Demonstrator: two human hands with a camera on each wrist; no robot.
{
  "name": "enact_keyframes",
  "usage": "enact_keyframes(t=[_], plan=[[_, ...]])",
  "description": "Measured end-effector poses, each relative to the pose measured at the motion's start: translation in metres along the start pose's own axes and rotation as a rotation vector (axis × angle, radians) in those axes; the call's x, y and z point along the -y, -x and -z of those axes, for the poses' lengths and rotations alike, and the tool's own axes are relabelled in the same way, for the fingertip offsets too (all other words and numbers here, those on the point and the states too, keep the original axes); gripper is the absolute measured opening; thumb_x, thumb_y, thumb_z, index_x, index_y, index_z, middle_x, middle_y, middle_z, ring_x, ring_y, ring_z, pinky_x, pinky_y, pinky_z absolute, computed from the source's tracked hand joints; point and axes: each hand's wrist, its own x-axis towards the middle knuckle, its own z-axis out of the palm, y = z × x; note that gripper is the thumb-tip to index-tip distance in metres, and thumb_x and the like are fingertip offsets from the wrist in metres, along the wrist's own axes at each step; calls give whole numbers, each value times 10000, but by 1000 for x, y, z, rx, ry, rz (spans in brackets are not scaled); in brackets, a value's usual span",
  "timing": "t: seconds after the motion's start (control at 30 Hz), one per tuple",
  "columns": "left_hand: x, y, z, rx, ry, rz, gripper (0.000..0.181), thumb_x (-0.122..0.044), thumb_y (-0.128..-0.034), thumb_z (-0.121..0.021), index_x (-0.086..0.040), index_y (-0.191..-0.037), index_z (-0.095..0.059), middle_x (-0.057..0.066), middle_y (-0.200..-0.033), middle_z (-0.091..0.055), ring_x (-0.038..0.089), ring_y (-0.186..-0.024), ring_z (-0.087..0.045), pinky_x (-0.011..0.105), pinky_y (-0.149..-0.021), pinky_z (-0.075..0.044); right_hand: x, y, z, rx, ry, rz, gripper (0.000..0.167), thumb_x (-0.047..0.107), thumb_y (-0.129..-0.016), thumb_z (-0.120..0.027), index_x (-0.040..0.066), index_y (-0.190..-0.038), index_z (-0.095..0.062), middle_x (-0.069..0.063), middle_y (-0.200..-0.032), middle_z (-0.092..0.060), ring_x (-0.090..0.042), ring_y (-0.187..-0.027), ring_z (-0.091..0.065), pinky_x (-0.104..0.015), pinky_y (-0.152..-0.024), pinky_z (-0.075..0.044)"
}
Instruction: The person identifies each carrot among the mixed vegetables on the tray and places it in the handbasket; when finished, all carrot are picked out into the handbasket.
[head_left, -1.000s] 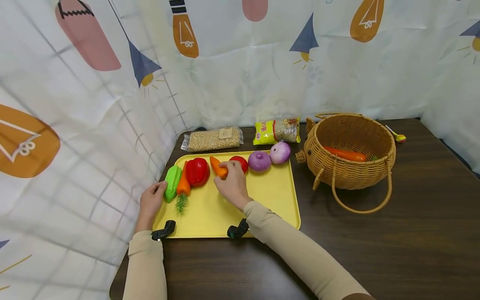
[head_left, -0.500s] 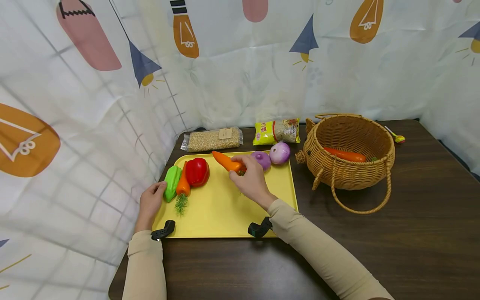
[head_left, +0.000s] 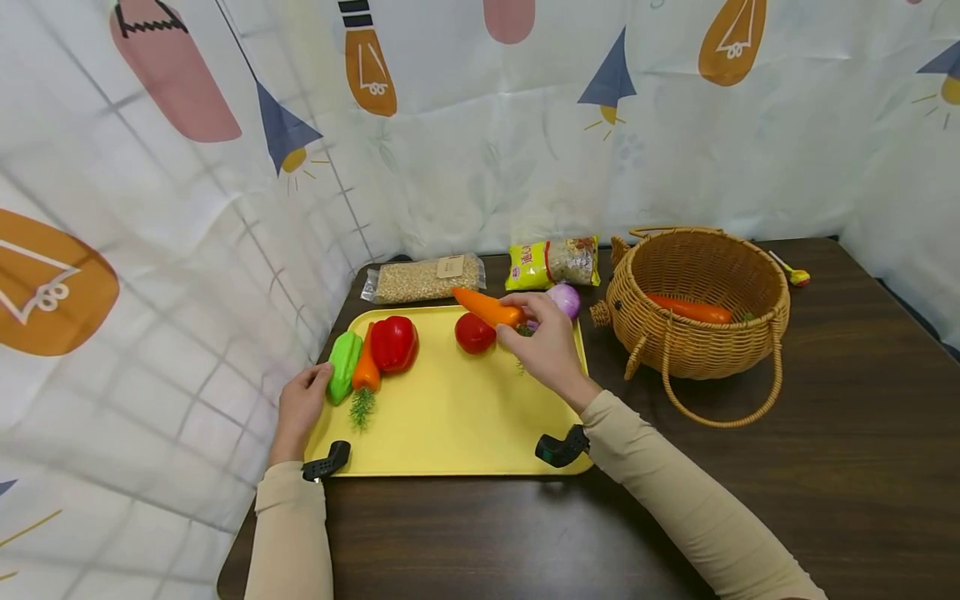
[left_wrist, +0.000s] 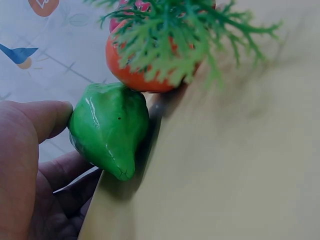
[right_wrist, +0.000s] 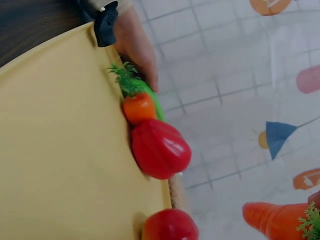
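Carrot [head_left: 486,307] is pinched near its leaves [right_wrist: 312,220] by the right hand [head_left: 549,340], perhaps for lifting, while any grip by the left hand [head_left: 302,408] cannot be told.

A bag of pale grains [head_left: 420,282] lies beyond the right-hand grip [head_left: 551,343], to its left; a yellow packet [head_left: 531,267] lies almost straight beyond it. Behind the grip hangs a printed white curtain [head_left: 480,142].

The head view looks forward and down over the tray [head_left: 450,425]; the left wrist's, closest, faces along its left edge; the right wrist's faces leftward, sharing that edge's green vegetable [head_left: 345,367].
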Motion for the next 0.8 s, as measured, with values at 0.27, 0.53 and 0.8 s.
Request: enact_keyframes(t=[0.27,0.53,0.8], plan=[[0,0,0,5,0,2,707,-584,-986,-414,-52,-1447,-472,189,-1483,-423,366,-1348,-379,493,-1114,-306,1,2,33,-29,-47,-13,316,132,-875,-714,74,-1181,-658,-89,-1184,-597,-268,-1058,-635,-396,-858,-528],[-2,1,0,5,2,7,706,-579,-989,-412,-44,-1447,-469,197,-1482,-421,370,-1345,-378,493,-1114,-305,9,1,73,-78,-109,-55,350,53,-919,-649,-40,-1252,-600,-170,-1311,-565,-344,-1120,-591,-157,-803,-507],[-1,1,0,8,-7,3,699,-576,-990,-410,-56,-1453,-467,192,-1495,-411,374,-1366,-361,503,-1125,-298,-8,0,97,-146,-121,-75,360,130,-924,-675,0,-1253,-606,-131,-1270,-575,-251,-1075,-605,-184,-717,-559]])
